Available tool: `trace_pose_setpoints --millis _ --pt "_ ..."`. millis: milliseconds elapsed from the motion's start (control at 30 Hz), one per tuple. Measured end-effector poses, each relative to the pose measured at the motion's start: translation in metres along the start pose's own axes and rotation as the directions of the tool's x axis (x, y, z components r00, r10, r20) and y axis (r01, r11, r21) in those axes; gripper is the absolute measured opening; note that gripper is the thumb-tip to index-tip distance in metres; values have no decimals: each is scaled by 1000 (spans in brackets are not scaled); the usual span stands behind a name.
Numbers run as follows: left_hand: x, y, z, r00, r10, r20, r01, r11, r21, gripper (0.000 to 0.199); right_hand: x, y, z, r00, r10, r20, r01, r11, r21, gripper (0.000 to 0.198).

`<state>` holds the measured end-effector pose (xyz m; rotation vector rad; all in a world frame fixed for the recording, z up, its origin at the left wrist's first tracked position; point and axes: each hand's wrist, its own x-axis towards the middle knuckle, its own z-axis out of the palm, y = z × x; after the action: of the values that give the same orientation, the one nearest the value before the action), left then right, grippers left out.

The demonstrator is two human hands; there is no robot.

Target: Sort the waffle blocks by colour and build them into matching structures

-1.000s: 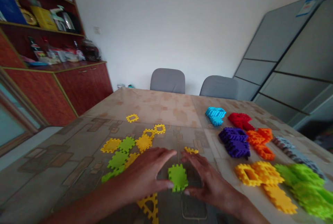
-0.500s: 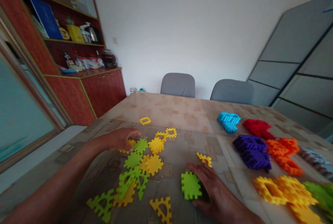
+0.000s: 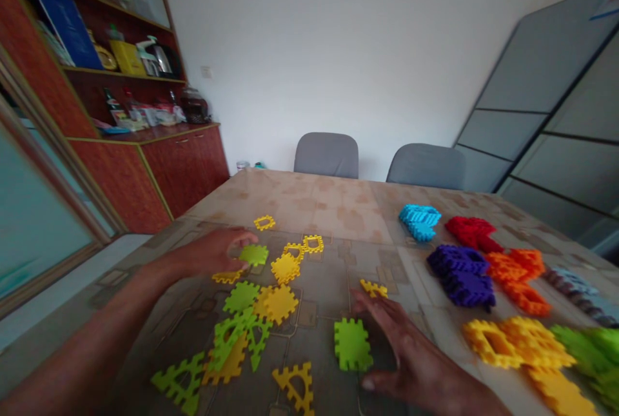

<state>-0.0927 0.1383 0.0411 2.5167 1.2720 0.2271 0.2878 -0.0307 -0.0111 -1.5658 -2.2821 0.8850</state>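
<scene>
My left hand (image 3: 220,251) pinches a green square toothed tile (image 3: 254,255) at its left edge, just above the table. Under that hand lies a yellow toothed piece (image 3: 227,277), partly covered. My right hand (image 3: 403,348) is open, thumb and fingers apart, beside the right edge of another green square tile (image 3: 353,344) that lies flat. A yellow triangular piece (image 3: 374,288) sits just beyond its fingertips. Between the hands are a green tile (image 3: 241,297), yellow tiles (image 3: 281,304), green triangular pieces (image 3: 181,382) and a yellow triangular frame (image 3: 296,385).
Piles of light blue (image 3: 418,221), red (image 3: 470,233), purple (image 3: 461,277), orange (image 3: 520,274) and yellow (image 3: 520,343) pieces stand at the right, with green pieces (image 3: 592,358) at the edge. Yellow frames (image 3: 313,244) lie farther back. Two grey chairs (image 3: 326,153) stand behind the table.
My left hand has lifted the green square tile away from the neighbouring green tile. My right hand's thumb and fingers have spread wider beside the other green tile. The view has shifted slightly.
</scene>
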Motion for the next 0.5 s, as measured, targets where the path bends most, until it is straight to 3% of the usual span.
trace_pose_setpoints --millis 100,200,333,400,500 --pt "-1 32 7 995 8 -101 -10 1000 -15 47 -2 2 -7 998 -13 -69 15 1000 24 95" --pt "0 89 38 985 55 -161 -64 997 -50 51 -2 7 -13 988 -26 -154 25 1000 -3 82" --pt "-2 155 81 983 163 -90 -174 976 -133 67 -2 13 -19 971 -61 -231 46 997 -68 71" --pt "-3 171 93 981 190 -31 -193 974 -122 73 -3 14 -21 961 -90 -260 70 994 -85 68" --pt "-4 176 102 979 201 40 -196 976 -97 80 -3 14 -22 958 -103 -267 80 992 -95 64"
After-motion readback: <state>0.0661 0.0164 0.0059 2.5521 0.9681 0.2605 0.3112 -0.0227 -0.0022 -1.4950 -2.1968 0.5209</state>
